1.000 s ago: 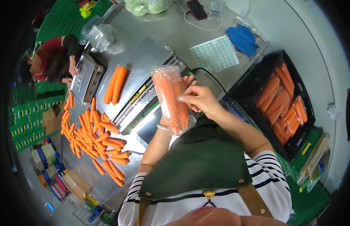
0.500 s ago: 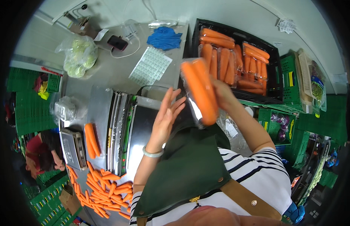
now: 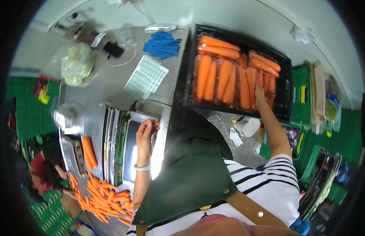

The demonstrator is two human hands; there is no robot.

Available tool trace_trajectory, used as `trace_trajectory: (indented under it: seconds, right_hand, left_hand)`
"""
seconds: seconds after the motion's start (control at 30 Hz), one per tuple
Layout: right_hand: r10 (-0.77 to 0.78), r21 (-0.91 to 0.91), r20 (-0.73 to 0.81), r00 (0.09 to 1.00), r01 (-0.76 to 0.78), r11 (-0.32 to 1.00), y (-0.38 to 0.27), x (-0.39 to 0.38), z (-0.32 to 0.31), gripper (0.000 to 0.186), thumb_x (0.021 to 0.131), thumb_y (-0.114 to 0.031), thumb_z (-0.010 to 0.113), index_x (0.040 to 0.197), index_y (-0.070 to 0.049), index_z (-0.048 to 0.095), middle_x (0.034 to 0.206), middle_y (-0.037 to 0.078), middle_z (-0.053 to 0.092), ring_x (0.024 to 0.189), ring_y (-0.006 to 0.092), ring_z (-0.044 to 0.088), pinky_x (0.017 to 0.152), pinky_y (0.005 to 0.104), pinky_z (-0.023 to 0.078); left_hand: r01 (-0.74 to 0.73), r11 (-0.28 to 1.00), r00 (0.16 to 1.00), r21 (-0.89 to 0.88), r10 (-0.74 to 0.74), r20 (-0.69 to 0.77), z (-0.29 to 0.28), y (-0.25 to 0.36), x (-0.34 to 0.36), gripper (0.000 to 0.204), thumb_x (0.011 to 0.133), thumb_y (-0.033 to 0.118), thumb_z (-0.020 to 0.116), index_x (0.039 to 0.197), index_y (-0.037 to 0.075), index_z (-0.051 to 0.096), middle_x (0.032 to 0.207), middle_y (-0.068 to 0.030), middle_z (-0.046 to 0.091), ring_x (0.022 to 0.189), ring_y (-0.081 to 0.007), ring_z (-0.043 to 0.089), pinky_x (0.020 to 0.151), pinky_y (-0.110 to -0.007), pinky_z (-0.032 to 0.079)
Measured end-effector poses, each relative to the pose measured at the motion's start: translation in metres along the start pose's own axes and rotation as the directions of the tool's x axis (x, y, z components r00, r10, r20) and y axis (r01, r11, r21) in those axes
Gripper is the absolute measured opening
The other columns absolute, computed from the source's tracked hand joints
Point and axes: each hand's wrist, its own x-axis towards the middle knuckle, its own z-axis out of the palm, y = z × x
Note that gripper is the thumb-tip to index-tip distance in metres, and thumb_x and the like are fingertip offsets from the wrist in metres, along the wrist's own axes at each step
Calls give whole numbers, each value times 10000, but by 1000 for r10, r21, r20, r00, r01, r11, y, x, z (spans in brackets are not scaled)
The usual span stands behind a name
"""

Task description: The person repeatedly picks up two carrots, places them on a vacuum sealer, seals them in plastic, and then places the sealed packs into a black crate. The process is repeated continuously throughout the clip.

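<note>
My right hand (image 3: 260, 93) is inside a black crate (image 3: 189, 84) at the far right, closed around the right side of a clear-wrapped pack of carrots (image 3: 247, 87). Some of its fingers are hidden. To the left of that pack stand two more packs of carrots, and others lie behind and beneath. My left hand (image 3: 145, 137) holds nothing; its fingers are loosely curled together, over the dark end of the wrapping machine (image 3: 119, 145). A pair of loose carrots (image 3: 89, 152) lies left of the machine.
A heap of loose carrots (image 3: 102, 198) covers the near left table, beside a scale (image 3: 73, 155). Behind are a label sheet (image 3: 146, 76), a blue cloth (image 3: 162, 44), a phone (image 3: 113, 49) and a bagged green vegetable (image 3: 77, 65). A co-worker (image 3: 45, 171) is at far left.
My right hand has carried the pack of carrots from in front of me, right and away, into the black crate. My left hand has drawn back left and nearer, its spread fingers now curled.
</note>
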Motion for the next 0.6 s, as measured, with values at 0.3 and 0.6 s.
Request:
trace_trajectory:
  seconds: [0.3,0.6]
  right_hand:
    - [-642,-472,31,766,578,666,-95,-82,0,377,1045,-202,482,1345,27,497,1266,235,560,1133,371,568,1001,432,468]
    - [-857,217,510,76,953,214,-229,-307,210,184,911,8,563,1080,17,633,1150,161,642,1091,312,622,947,388,496]
  left_hand:
    - [-113,964,987,242,137,-85,-109,8,-70,272,1026,209,596,1201,4,626,1106,-89,673,1004,-164,643,946,-304,509]
    - [381,442,281,812,781,-558,-386,-6,-100,847,792,460,807,1428,16,467,1431,-211,511,1294,-415,485,1091,-483,390]
